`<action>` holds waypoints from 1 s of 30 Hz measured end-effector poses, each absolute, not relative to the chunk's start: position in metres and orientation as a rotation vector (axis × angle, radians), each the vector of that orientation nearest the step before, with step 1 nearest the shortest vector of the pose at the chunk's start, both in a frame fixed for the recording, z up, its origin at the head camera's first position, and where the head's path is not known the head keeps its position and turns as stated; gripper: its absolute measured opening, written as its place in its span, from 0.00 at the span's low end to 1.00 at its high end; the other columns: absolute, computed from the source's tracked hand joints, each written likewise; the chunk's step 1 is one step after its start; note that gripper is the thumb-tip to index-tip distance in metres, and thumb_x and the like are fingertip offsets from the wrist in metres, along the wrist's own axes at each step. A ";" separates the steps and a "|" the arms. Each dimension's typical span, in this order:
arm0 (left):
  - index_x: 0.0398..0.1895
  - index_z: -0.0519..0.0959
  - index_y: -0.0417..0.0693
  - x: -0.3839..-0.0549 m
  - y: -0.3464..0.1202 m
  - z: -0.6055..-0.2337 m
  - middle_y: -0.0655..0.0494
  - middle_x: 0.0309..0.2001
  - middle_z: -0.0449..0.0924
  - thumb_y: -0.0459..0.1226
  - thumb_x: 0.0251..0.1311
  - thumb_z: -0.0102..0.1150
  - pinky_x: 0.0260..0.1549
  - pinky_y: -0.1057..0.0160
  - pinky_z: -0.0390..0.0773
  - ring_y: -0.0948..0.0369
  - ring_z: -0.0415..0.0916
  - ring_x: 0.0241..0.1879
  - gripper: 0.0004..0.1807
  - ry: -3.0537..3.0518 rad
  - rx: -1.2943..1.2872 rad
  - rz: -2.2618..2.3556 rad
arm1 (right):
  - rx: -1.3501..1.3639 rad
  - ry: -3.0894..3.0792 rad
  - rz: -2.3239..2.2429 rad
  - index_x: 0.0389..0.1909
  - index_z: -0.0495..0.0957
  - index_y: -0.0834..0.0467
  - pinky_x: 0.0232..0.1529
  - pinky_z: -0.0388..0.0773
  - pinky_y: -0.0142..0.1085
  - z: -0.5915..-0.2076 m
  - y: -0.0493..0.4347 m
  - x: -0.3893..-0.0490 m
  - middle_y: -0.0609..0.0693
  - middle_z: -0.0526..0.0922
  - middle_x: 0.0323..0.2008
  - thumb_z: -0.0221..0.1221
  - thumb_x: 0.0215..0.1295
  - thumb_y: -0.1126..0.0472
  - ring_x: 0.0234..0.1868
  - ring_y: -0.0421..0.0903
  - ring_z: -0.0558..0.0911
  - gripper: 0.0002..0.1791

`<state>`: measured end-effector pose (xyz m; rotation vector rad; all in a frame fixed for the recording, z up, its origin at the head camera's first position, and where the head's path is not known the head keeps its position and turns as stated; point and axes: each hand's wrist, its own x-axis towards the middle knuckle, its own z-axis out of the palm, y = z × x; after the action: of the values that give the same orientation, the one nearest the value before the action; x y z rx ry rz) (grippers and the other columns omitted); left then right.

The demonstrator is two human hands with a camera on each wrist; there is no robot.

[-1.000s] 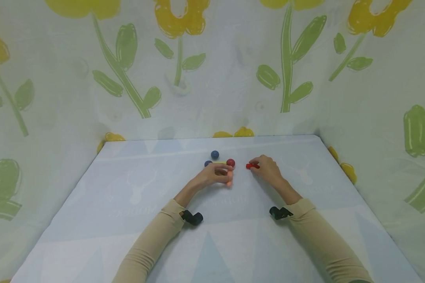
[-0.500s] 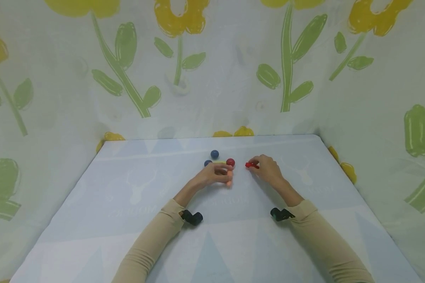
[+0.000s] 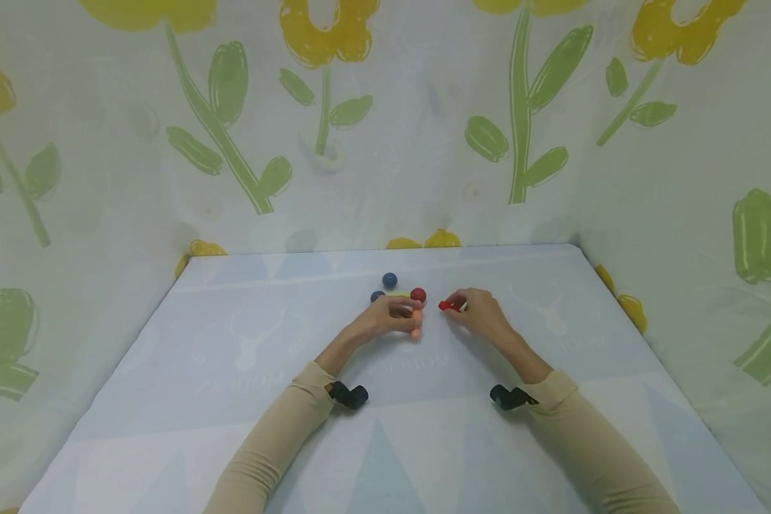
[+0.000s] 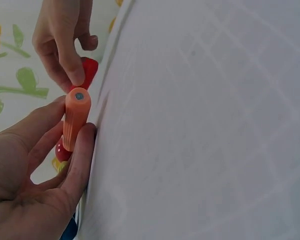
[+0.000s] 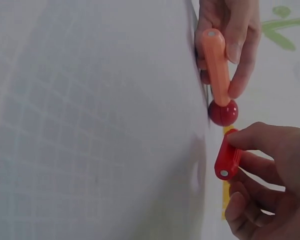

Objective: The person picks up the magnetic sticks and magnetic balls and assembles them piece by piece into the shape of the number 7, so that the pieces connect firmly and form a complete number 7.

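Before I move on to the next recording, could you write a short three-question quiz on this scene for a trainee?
1. Which hand holds the orange rod?
2. True or false: the right hand is holding nothing.
3. How many blue balls show in the head view?

Key:
1. The left hand.
2. False; it pinches a red rod.
3. Two; the nearer one is partly hidden behind the left hand.

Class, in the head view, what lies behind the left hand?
A red ball, yellow stick and two blue balls; the left hand covers part of the nearer blue ball and perhaps of the stick.
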<state>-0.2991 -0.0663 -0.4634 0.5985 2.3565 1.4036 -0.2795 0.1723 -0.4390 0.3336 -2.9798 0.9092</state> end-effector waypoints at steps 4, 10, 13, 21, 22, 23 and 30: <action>0.59 0.79 0.56 -0.299 -0.066 -0.463 0.54 0.56 0.81 0.43 0.59 0.67 0.57 0.55 0.77 0.57 0.78 0.52 0.22 2.348 0.594 1.412 | 0.361 -2.998 0.933 0.46 0.83 0.60 0.33 0.77 0.32 -0.440 0.172 -0.278 0.54 0.85 0.37 0.64 0.64 0.58 0.34 0.46 0.77 0.13; 0.59 0.79 0.55 -0.299 -0.066 -0.463 0.54 0.55 0.81 0.43 0.60 0.67 0.58 0.55 0.77 0.57 0.78 0.53 0.23 2.341 0.601 1.415 | 0.377 -3.027 0.991 0.45 0.83 0.59 0.30 0.76 0.30 -0.442 0.170 -0.275 0.53 0.85 0.36 0.65 0.63 0.57 0.32 0.45 0.77 0.13; 0.59 0.79 0.55 -0.299 -0.066 -0.463 0.54 0.55 0.81 0.43 0.60 0.66 0.58 0.54 0.76 0.57 0.78 0.53 0.23 2.346 0.601 1.412 | 0.398 -3.026 1.009 0.45 0.83 0.60 0.28 0.76 0.30 -0.442 0.168 -0.273 0.53 0.85 0.35 0.65 0.62 0.58 0.31 0.45 0.76 0.13; 0.59 0.79 0.56 -0.299 -0.066 -0.463 0.55 0.54 0.82 0.43 0.60 0.67 0.59 0.52 0.76 0.57 0.77 0.54 0.22 2.353 0.596 1.407 | 0.399 -3.044 1.056 0.45 0.83 0.61 0.27 0.76 0.30 -0.441 0.165 -0.268 0.53 0.85 0.35 0.65 0.62 0.58 0.29 0.44 0.76 0.14; 0.59 0.79 0.56 -0.299 -0.066 -0.463 0.55 0.55 0.82 0.43 0.60 0.67 0.59 0.52 0.76 0.57 0.77 0.55 0.22 2.350 0.597 1.408 | 0.401 -3.046 1.061 0.45 0.83 0.61 0.27 0.76 0.30 -0.441 0.164 -0.269 0.53 0.85 0.34 0.65 0.62 0.58 0.28 0.44 0.76 0.14; 0.59 0.79 0.56 -0.299 -0.066 -0.462 0.55 0.55 0.82 0.43 0.60 0.67 0.59 0.52 0.76 0.57 0.77 0.55 0.22 2.348 0.598 1.408 | 0.398 -3.051 1.071 0.46 0.83 0.61 0.27 0.76 0.30 -0.441 0.164 -0.269 0.53 0.85 0.34 0.65 0.62 0.58 0.28 0.43 0.76 0.14; 0.60 0.78 0.55 -0.299 -0.066 -0.462 0.52 0.57 0.81 0.44 0.60 0.67 0.60 0.51 0.74 0.55 0.77 0.56 0.24 2.334 0.590 1.398 | 0.384 -3.079 1.096 0.45 0.83 0.61 0.25 0.75 0.31 -0.443 0.162 -0.268 0.51 0.83 0.30 0.65 0.61 0.58 0.26 0.43 0.76 0.14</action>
<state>-0.2994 -0.0661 -0.4622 0.5897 2.3344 1.3980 -0.2679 0.1620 -0.4426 0.3841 -3.0793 1.0955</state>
